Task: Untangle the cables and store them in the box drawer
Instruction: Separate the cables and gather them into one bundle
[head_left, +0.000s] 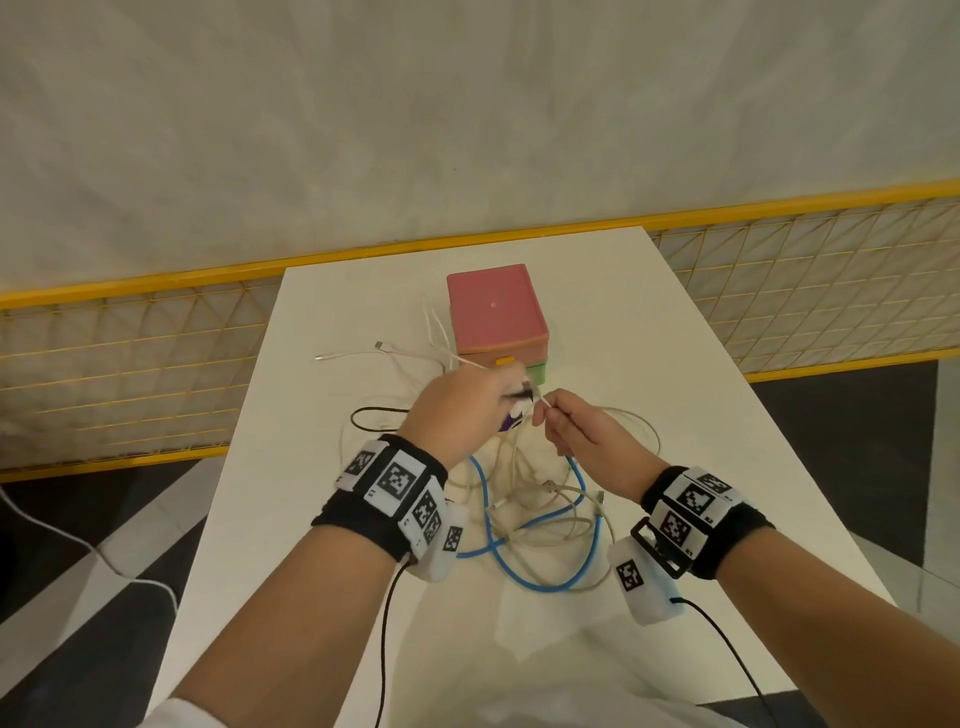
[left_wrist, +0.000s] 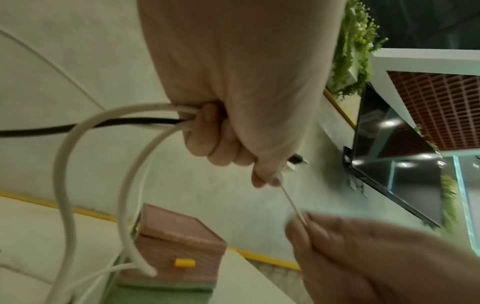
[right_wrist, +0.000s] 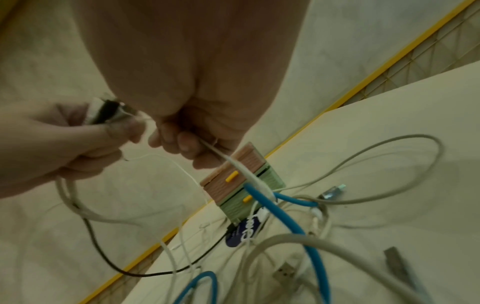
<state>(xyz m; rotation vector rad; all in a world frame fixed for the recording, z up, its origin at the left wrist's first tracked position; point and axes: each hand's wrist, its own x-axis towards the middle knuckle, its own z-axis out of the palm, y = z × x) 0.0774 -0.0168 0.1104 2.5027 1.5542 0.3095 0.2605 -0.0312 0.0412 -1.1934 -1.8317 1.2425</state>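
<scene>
A tangle of white, grey, black and blue cables (head_left: 540, 519) lies on the white table (head_left: 727, 467). Behind it stands the pink and green drawer box (head_left: 496, 314) with yellow handles, both drawers closed. My left hand (head_left: 462, 410) is raised over the tangle and grips a bundle of white and black cables (left_wrist: 166, 117) in its fist. Its fingertips also pinch a thin white cable (left_wrist: 292, 203). My right hand (head_left: 576, 426) pinches the same thin white cable (right_wrist: 221, 156) close by. A blue cable (right_wrist: 288, 224) hangs under the right hand.
A yellow mesh fence (head_left: 130, 374) runs behind and beside the table. Loose white cable ends (head_left: 374, 353) lie left of the box. A dark label tag (right_wrist: 244, 232) sits among the cables. Wrist camera leads (head_left: 387, 623) trail toward me.
</scene>
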